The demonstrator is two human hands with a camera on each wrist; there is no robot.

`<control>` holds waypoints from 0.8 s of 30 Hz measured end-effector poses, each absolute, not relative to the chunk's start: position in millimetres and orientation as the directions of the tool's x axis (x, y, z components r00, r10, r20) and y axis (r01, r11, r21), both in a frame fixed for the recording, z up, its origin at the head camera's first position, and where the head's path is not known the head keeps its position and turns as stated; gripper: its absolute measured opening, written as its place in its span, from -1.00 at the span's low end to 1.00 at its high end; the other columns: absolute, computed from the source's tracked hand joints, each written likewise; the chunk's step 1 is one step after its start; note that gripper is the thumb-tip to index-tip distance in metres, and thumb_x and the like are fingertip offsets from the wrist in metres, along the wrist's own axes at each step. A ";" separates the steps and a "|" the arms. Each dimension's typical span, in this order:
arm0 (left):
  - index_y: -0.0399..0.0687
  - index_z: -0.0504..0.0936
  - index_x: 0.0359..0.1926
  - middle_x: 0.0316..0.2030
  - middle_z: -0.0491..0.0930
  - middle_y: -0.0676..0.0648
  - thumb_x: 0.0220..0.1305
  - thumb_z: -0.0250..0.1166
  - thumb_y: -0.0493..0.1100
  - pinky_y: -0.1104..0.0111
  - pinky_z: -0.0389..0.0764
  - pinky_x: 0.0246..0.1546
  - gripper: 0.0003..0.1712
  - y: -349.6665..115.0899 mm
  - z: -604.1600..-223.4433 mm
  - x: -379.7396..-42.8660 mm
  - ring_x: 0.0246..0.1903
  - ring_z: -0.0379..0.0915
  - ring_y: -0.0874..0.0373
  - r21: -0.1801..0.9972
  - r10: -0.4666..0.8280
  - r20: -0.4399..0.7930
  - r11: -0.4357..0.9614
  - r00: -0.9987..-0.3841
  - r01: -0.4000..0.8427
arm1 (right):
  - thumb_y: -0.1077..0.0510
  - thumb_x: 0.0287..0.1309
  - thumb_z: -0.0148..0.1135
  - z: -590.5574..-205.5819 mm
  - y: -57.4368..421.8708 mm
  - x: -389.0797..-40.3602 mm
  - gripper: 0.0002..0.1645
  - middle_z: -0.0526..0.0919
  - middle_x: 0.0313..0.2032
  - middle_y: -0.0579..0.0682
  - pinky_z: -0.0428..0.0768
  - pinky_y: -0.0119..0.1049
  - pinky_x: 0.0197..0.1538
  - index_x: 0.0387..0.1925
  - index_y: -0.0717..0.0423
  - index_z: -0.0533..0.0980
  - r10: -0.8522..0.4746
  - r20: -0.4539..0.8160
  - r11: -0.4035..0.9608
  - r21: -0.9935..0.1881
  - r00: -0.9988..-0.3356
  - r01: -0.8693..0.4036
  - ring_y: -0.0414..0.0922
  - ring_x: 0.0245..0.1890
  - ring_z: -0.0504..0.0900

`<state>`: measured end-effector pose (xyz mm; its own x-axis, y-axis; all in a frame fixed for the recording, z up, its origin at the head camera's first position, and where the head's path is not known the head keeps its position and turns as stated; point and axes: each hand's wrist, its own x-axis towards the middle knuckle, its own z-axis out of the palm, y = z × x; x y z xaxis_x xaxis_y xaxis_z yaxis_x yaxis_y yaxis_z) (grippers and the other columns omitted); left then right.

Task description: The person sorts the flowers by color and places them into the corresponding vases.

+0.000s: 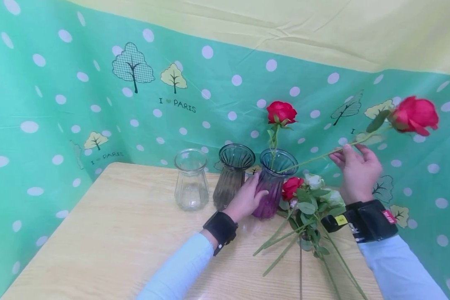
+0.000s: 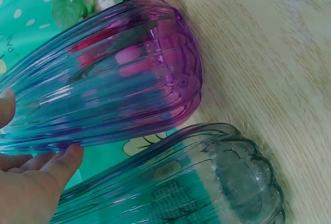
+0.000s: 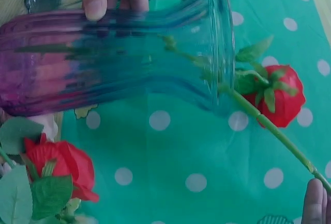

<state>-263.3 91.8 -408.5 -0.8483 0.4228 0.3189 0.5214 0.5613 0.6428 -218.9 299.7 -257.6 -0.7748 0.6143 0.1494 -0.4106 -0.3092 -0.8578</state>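
Note:
A blue-and-purple ribbed glass vase (image 1: 268,200) stands at the right of a row of three. My left hand (image 1: 246,197) grips its side, thumb and fingers around the glass. One red rose (image 1: 281,112) stands upright in this vase. Over to the right, my right hand (image 1: 361,171) pinches the stem of another red rose (image 1: 416,116). That stem (image 3: 282,141) slants down to the vase's mouth, its lower end at the rim, while the bloom leans out to the right.
A smoky grey vase (image 1: 230,183) and a clear vase (image 1: 191,187) stand left of the blue-and-purple one. To its right lies a pile of flowers, with a red rose (image 1: 292,187), white blooms (image 1: 314,181) and long stems toward the front of the wooden table (image 1: 108,246). A dotted cloth (image 1: 217,108) hangs behind.

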 end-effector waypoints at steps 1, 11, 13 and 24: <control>-0.30 0.03 0.40 0.35 0.20 -0.28 0.36 0.03 0.09 0.21 0.25 0.36 -0.21 91.9 -408.7 -263.6 0.35 0.13 -0.06 0.640 0.424 0.319 0.563 -0.848 0.522 | 0.34 0.00 0.33 -257.6 297.4 -220.2 -0.71 0.64 -0.47 0.11 0.70 -0.35 -0.29 -0.21 0.28 0.46 0.606 0.160 -0.305 -0.858 -0.780 -0.413 -0.09 -0.50 0.65; -0.27 0.04 0.40 0.35 0.20 -0.26 0.36 0.02 0.10 0.22 0.27 0.35 -0.22 92.0 -409.3 -265.4 0.35 0.14 -0.04 0.637 0.422 0.307 0.575 -0.853 0.514 | 0.21 0.03 0.34 -260.1 284.2 -230.6 -0.78 0.63 -0.46 0.09 0.70 -0.33 -0.28 -0.28 0.25 0.55 0.575 0.172 -0.280 -0.878 -0.800 -0.390 -0.11 -0.48 0.65; -0.26 0.04 0.40 0.35 0.20 -0.25 0.36 0.02 0.09 0.23 0.27 0.35 -0.22 91.7 -408.7 -265.2 0.35 0.14 -0.03 0.636 0.421 0.307 0.577 -0.854 0.513 | 0.18 0.05 0.32 -260.6 281.3 -232.9 -0.78 0.63 -0.47 0.07 0.70 -0.35 -0.27 -0.29 0.24 0.55 0.565 0.181 -0.242 -0.897 -0.805 -0.371 -0.11 -0.47 0.66; -0.28 0.07 0.39 0.33 0.24 -0.27 0.36 0.07 0.01 0.22 0.28 0.34 -0.26 91.3 -407.1 -261.6 0.33 0.18 -0.06 0.636 0.414 0.333 0.565 -0.847 0.526 | 0.18 0.14 0.25 -269.2 268.1 -243.6 -0.83 0.65 -0.54 -0.03 0.69 -0.42 -0.35 -0.25 0.16 0.46 0.538 0.267 -0.047 -0.937 -0.800 -0.345 -0.20 -0.55 0.66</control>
